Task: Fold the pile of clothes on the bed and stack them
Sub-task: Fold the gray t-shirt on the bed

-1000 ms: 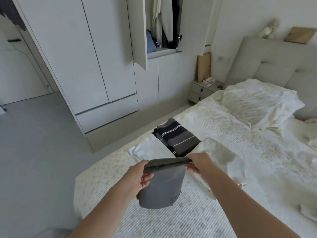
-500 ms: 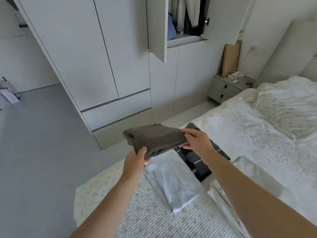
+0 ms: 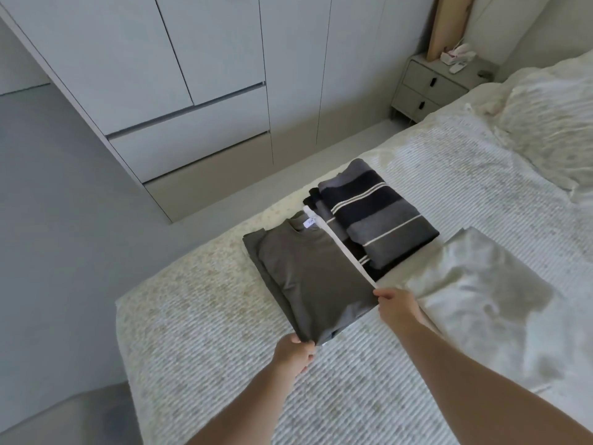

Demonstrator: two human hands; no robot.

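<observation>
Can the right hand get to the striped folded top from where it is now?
Probably yes. The right hand sits at the near right corner of the grey shirt, and the striped top lies just beyond it on the bed, with nothing lying over it or between them.

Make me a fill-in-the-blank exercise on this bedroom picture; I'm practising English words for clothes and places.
1. The folded grey T-shirt lies on top of a folded ____ garment, whose edge shows along its right side.
2. The left hand and the right hand each hold a ____ of the T-shirt.
3. The striped garment lies to the ____ of the T-shirt.
4. The nightstand has ____ drawers.

Missing words: white; corner; right; two
</observation>
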